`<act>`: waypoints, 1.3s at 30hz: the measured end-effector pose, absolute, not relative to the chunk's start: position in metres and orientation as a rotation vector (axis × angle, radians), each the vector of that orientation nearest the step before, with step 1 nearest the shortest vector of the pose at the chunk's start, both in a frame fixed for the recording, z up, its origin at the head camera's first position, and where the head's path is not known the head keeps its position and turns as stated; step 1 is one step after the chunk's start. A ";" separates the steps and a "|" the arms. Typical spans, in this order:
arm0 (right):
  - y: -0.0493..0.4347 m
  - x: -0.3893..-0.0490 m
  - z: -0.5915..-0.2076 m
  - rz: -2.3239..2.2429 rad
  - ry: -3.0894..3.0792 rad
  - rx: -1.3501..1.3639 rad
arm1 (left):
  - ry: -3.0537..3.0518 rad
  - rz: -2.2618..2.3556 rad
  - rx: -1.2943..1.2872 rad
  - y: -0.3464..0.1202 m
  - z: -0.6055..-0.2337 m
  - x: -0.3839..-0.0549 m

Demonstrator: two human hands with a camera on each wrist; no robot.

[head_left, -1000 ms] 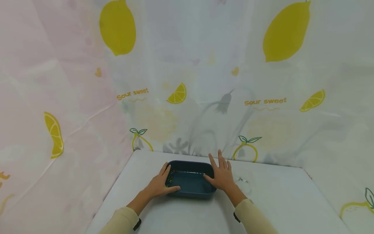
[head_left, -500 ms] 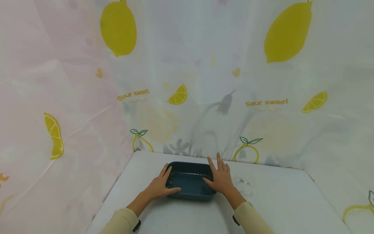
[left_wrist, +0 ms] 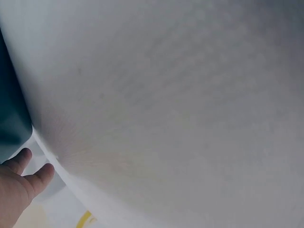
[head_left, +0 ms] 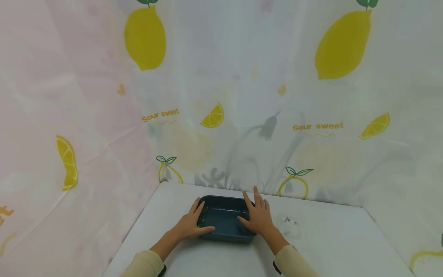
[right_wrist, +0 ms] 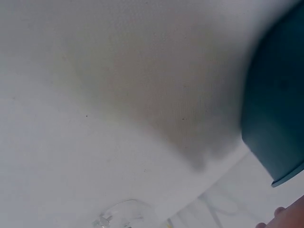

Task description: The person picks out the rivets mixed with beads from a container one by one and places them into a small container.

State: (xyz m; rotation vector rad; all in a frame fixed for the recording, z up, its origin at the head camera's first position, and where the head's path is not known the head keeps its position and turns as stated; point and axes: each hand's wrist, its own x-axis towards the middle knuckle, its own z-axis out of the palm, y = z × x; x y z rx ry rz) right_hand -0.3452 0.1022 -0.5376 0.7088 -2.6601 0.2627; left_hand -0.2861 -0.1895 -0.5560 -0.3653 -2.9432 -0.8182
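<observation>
A dark teal rectangular dish [head_left: 223, 223] with a raised rim rests on the white table. Small bits of colour show inside it at its left end, too small to make out. My left hand [head_left: 189, 225] lies along that end, fingers straight at the rim and thumb stretched over the near edge. At the opposite end my right hand [head_left: 260, 218] has its fingers spread, the thumb reaching inward over the dish. The left wrist view shows the dish's side [left_wrist: 12, 104] above two fingertips. In the right wrist view, the dish's outer wall [right_wrist: 275, 104] stands over the table.
To the right of the dish lies a clear, see-through item [head_left: 290, 227] with small shiny bits on it. The white table [head_left: 332, 234] meets a lemon-print curtain [head_left: 238, 154] at the back, and the cloth also hangs along both sides.
The head view has tilted up a little, so the scene sits lower. My right hand has edged slightly inward over the dish; the left hand stays at its end.
</observation>
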 end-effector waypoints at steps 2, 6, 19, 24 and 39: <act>0.101 -0.343 -0.538 0.266 -2.676 0.694 | -2.941 -0.828 -0.367 -0.189 -0.556 -0.285; 0.100 -0.342 -0.536 0.298 -2.697 0.690 | -2.941 -0.816 -0.358 -0.187 -0.555 -0.285; 0.095 -0.345 -0.538 0.279 -2.637 0.731 | -2.940 -0.834 -0.381 -0.190 -0.556 -0.285; 0.091 -0.346 -0.540 0.274 -2.631 0.765 | -2.949 -0.837 -0.384 -0.190 -0.557 -0.287; 0.065 -0.351 -0.532 0.268 -2.600 0.848 | -2.975 -0.800 -0.353 -0.188 -0.555 -0.287</act>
